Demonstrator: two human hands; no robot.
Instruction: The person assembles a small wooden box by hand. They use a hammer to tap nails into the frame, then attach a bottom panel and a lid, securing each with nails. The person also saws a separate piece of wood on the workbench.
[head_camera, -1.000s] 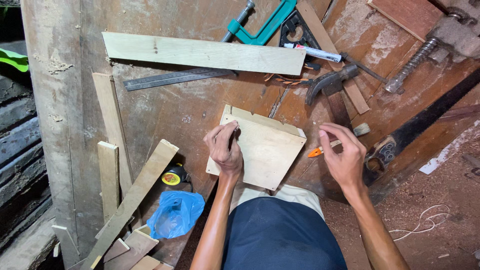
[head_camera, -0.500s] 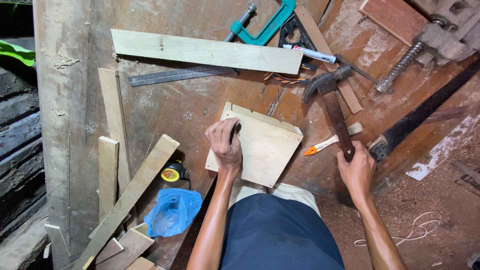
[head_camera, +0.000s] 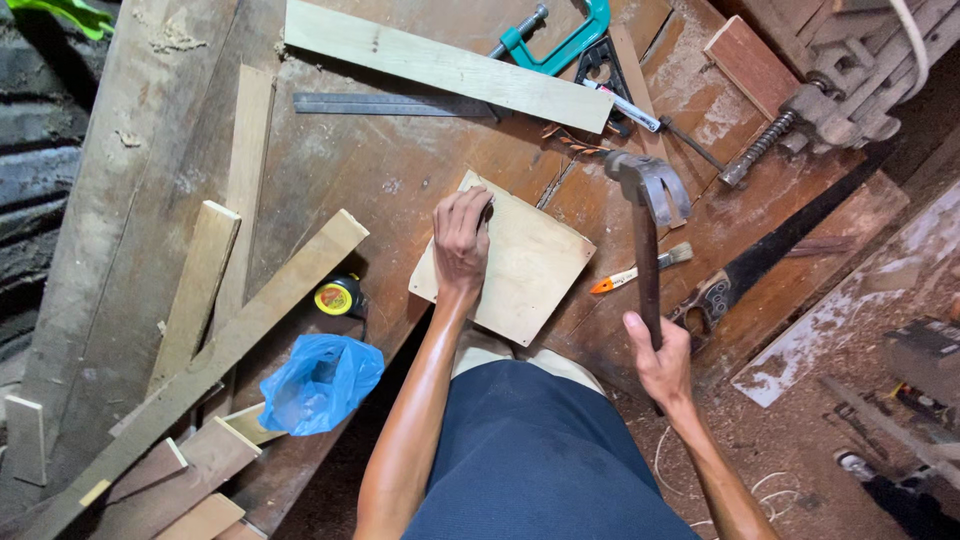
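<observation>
Soft, even daylight falls on the bench, casting faint shadows. The left edge sinks into dimness. Focus is sharp; wide-angle bending shows at the corners.

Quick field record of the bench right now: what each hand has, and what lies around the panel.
left hand: pressed on the square plywood panel, fingers at its top edge
right hand: grips the claw hammer by the handle end, head raised above the bench
beside panel: orange-handled brush, handsaw
left of panel: yellow tape measure, blue plastic bag
</observation>
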